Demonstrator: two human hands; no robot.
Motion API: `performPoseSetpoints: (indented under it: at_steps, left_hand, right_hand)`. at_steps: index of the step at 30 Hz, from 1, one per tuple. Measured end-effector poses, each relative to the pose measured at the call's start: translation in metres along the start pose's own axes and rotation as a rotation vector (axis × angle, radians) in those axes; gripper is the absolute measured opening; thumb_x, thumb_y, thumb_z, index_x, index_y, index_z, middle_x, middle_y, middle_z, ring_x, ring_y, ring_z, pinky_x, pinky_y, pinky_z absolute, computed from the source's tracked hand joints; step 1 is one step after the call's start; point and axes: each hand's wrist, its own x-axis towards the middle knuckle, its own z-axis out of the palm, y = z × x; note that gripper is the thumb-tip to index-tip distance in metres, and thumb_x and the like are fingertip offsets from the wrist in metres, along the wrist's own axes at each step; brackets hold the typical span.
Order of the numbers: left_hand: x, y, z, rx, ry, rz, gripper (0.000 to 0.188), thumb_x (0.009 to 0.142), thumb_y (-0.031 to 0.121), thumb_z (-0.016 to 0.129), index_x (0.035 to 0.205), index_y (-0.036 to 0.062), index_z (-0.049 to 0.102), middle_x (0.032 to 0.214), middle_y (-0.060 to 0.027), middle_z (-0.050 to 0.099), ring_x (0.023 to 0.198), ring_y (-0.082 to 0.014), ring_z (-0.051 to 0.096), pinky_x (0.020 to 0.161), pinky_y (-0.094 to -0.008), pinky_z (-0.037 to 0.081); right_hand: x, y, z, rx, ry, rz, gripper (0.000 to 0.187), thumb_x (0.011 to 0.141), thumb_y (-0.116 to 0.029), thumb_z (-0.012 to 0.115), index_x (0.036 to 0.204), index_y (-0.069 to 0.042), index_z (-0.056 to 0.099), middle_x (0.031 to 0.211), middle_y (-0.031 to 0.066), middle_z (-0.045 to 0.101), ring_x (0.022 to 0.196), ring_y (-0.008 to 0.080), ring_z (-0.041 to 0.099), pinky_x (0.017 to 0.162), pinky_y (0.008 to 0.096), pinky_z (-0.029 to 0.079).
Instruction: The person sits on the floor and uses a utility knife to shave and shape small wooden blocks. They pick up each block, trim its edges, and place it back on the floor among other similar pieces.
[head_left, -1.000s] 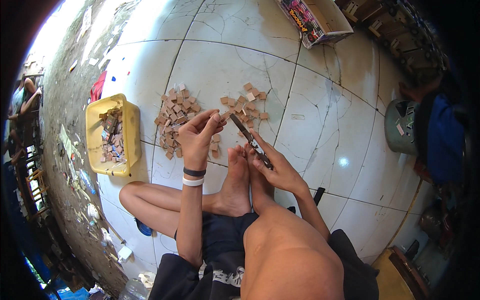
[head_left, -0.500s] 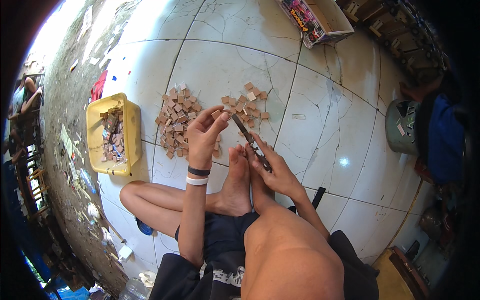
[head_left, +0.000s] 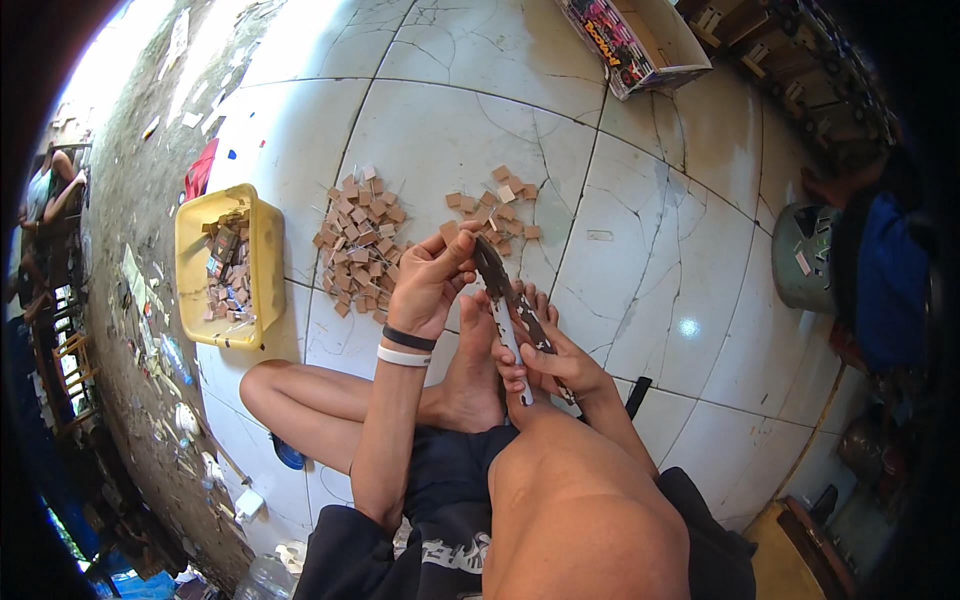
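Observation:
My left hand [head_left: 432, 278] is closed in a pinch on a small brown square block [head_left: 449, 232]. Long-handled pliers [head_left: 504, 338], their dark and pale coating flaking, lie in my right hand [head_left: 565, 368], with its fingers round the handles. The handles are spread apart, and the jaw end reaches up to my left fingertips. Whether the jaws grip anything is hidden there. Just beyond my left hand sits a big pile of similar blocks [head_left: 358, 240], thin wires or pins sticking out of some. A smaller group of blocks [head_left: 504, 193] lies right of it.
A yellow plastic tub [head_left: 268, 270] holding blocks and bits stands at the left. Far right are an open printed cardboard box [head_left: 690, 52] and a grey-green bucket [head_left: 790, 255]. My bare feet [head_left: 475, 375] and raised knee [head_left: 590, 500] are close below the pliers. Cracked white tiles [head_left: 660, 230] cover the floor.
The pliers' handles have swung apart, showing the pale one. My left hand has shifted slightly right with the block, against the jaw end. My right hand has slid lower along the handles.

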Motion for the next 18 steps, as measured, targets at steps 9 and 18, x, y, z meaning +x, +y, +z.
performPoseSetpoints:
  at_steps: [9,18]
  left_hand:
    - [-0.002,0.005,0.008,-0.114,0.062,0.195,0.028,0.105,0.027,0.071,0.121,0.0040,0.072,0.108,-0.0040,0.075,0.100,-0.0156,0.071,0.095,-0.0339,0.056]
    - [0.005,0.016,-0.003,-0.002,0.281,0.197,0.029,0.104,0.030,0.073,0.117,0.0047,0.077,0.104,-0.0036,0.077,0.096,-0.0127,0.071,0.088,-0.0287,0.055]
  right_hand:
    - [0.012,0.012,-0.004,0.206,0.011,-0.036,0.066,0.110,-0.014,0.056,0.168,-0.015,0.024,0.115,0.0070,0.046,0.091,0.0163,0.049,0.076,0.0326,0.050]
    - [0.017,0.003,0.001,-0.556,0.340,-0.045,0.058,0.110,-0.023,0.060,0.162,-0.008,0.039,0.143,0.0118,0.054,0.126,0.0200,0.057,0.096,0.0336,0.051]
